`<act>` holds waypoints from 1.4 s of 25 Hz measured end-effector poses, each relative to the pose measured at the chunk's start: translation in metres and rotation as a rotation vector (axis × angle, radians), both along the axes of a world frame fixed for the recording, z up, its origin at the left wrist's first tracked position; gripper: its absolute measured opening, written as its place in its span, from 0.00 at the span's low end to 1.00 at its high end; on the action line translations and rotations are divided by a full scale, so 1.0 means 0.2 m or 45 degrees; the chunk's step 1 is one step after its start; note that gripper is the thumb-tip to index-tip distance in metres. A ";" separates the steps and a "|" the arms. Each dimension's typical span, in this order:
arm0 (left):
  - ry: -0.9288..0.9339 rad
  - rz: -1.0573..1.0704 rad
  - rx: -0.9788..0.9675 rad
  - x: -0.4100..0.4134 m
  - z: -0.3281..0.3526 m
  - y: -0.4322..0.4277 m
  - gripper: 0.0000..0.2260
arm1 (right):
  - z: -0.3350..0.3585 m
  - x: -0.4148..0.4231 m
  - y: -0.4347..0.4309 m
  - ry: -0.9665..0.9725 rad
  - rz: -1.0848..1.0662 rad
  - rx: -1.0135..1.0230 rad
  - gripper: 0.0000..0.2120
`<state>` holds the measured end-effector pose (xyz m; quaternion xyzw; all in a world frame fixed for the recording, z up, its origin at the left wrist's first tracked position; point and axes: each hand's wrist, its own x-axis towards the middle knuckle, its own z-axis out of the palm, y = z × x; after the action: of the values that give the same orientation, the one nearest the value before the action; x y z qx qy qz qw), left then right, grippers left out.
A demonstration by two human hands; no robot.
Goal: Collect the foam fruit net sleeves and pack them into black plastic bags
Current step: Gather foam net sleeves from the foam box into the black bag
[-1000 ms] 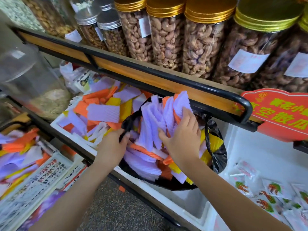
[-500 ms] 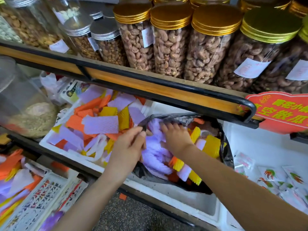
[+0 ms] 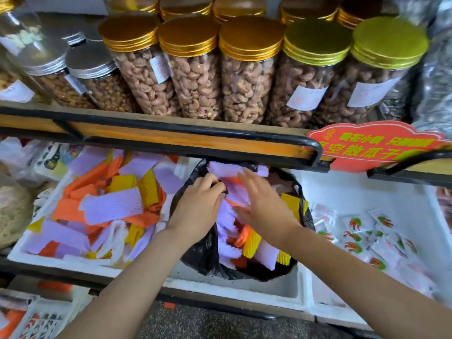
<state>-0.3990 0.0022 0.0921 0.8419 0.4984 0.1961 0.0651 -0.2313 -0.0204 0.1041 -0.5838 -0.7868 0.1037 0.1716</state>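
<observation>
Foam fruit net sleeves in purple, orange and yellow are heaped inside the black plastic bag at the centre of the view, and plenty more lie loose in the white foam box at nine o'clock from the bag. The left hand is on the rim at the bag's ten o'clock, fingers curled and pinching the black film so the mouth gapes wide. The right hand hovers flat over the heap with straight, spread fingers and holds nothing. It is blurred, so I cannot tell whether the palm touches the foam. My read is that this is the tamping step. The way to do it well is to press straight down with the whole palm so the springy sleeves give up their air, with the left pinch firm so the rim doesn't fold in. One purple sleeve perched at the bag's twelve o'clock, just under the black shelf rail, looks ready to spill and wants tucking in first. The push should land on the foam, not the thin wall, which could tear.
</observation>
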 end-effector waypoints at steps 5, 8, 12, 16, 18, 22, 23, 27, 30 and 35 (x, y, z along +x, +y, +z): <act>0.037 -0.006 -0.012 0.05 -0.01 0.04 0.07 | -0.07 0.31 -0.10 0.124 -0.678 -0.270 0.31; 0.018 0.020 -0.093 0.05 0.00 0.05 0.07 | -0.02 0.39 -0.08 0.419 -0.780 -0.537 0.05; -0.192 0.065 -0.017 0.02 0.13 0.04 0.10 | 0.23 0.21 -0.04 0.614 -0.395 -0.263 0.11; -0.257 0.234 0.080 -0.04 0.31 -0.07 0.11 | 0.34 0.01 -0.08 0.617 -0.106 -0.169 0.11; -0.563 0.240 -0.238 -0.04 0.35 -0.16 0.13 | 0.36 -0.06 -0.13 0.652 -0.067 -0.110 0.12; -1.123 0.307 -0.748 -0.03 0.36 -0.32 0.13 | 0.30 -0.17 -0.25 0.622 -0.046 -0.065 0.13; -1.195 0.338 -0.811 -0.03 0.35 -0.35 0.13 | 0.27 -0.19 -0.27 0.625 -0.049 -0.047 0.09; -1.340 0.413 -0.977 -0.03 0.33 -0.44 0.14 | 0.20 -0.18 -0.33 0.683 -0.089 -0.047 0.03; -1.304 0.408 -0.969 0.00 0.33 -0.51 0.14 | 0.17 -0.16 -0.36 0.818 -0.154 -0.226 0.07; -1.457 0.317 -0.846 0.08 0.45 -0.59 0.13 | 0.27 -0.11 -0.45 0.978 0.053 -0.176 0.11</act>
<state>-0.3831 -0.1164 0.1817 0.4769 0.5126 0.4536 0.5514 -0.2533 -0.1097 0.1571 -0.4966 -0.6681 0.3709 0.4116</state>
